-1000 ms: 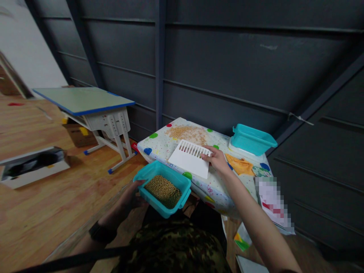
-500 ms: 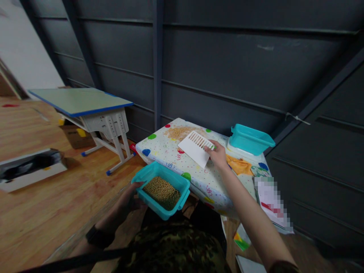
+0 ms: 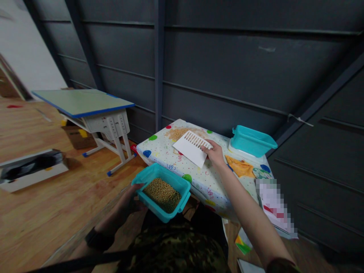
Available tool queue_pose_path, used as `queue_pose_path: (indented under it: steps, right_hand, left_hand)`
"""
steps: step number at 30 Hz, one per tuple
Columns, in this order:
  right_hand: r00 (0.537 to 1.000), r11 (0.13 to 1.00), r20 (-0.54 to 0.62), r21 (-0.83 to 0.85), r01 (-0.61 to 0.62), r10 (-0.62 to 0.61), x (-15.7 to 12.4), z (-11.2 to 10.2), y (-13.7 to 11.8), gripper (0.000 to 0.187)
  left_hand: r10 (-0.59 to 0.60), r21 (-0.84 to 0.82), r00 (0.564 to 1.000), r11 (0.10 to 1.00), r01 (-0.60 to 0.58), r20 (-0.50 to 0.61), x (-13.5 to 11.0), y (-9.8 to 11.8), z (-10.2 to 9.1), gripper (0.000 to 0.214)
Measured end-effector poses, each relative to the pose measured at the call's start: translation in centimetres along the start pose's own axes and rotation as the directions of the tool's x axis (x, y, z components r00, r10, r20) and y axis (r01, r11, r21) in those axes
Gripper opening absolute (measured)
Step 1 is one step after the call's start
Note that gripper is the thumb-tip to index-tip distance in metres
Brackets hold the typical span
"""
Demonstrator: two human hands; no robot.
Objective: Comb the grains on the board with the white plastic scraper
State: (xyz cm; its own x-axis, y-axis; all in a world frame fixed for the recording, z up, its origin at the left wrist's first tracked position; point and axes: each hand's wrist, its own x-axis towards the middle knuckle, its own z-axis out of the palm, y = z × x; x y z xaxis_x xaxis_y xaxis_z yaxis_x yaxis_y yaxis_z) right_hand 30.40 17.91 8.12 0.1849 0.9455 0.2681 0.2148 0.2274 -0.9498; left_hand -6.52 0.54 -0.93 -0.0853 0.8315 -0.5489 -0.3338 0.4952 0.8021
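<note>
The counter (image 3: 218, 185) was covered by a white sheet (image 3: 159, 146) printed with coloured dots and squiggles. At its far left end, loose tan beans (image 3: 176, 133) were spread in a patch, partly hidden by 1 white slotted scraper (image 3: 185, 152); whether the sheet was touched by it could not be told. At the right, 1 white flat piece (image 3: 231, 148) was topped by 1 teal basin (image 3: 251, 141). Nearer, 1 crumpled orange cloth (image 3: 240, 167) was laid, with 1 green patterned cloth (image 3: 262, 173) beside it.

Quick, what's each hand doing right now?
Left hand: closed on the side of a teal bin of beans.
Right hand: closed on the slotted end of a white scoop.
</note>
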Motion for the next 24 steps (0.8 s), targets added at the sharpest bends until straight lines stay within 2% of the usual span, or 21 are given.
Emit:
queue_pose_path:
  steps: [3,7,10,16,21,24]
  right_hand:
    - [1.000,1.000,-0.019,0.014,-0.013,0.014,0.4,0.4,0.2,0.061]
    - [0.999,0.999,0.042,0.020,-0.026,0.025,0.6,0.8,0.3,0.058]
    - [0.995,0.999,0.102,0.034,-0.024,0.020,0.3,0.9,0.2,0.055]
    - [0.986,0.995,0.159,0.080,-0.059,0.046,-0.4,1.0,-0.4,0.057]
    - [0.985,0.993,0.161,0.087,-0.076,0.062,-0.8,1.1,-1.0,0.060]
    - [0.975,0.993,0.215,0.096,-0.074,0.052,-1.2,1.2,-1.3,0.058]
  left_hand:
    - [-0.041,-0.015,0.999,0.999,0.041,-0.009,0.6,-0.1,-0.3,0.034]
    - [-0.060,-0.024,0.998,0.998,0.061,0.021,1.1,-0.3,-0.7,0.042]
    - [-0.043,-0.020,0.999,0.999,0.043,0.022,0.5,0.0,-0.4,0.045]
    - [-0.060,-0.027,0.997,0.998,0.058,-0.056,-0.9,1.1,0.9,0.032]
    - [-0.054,-0.037,0.998,0.998,0.053,-0.012,0.1,0.6,-0.1,0.040]
    - [-0.043,-0.028,0.999,0.999,0.043,0.006,1.1,0.1,-0.9,0.046]
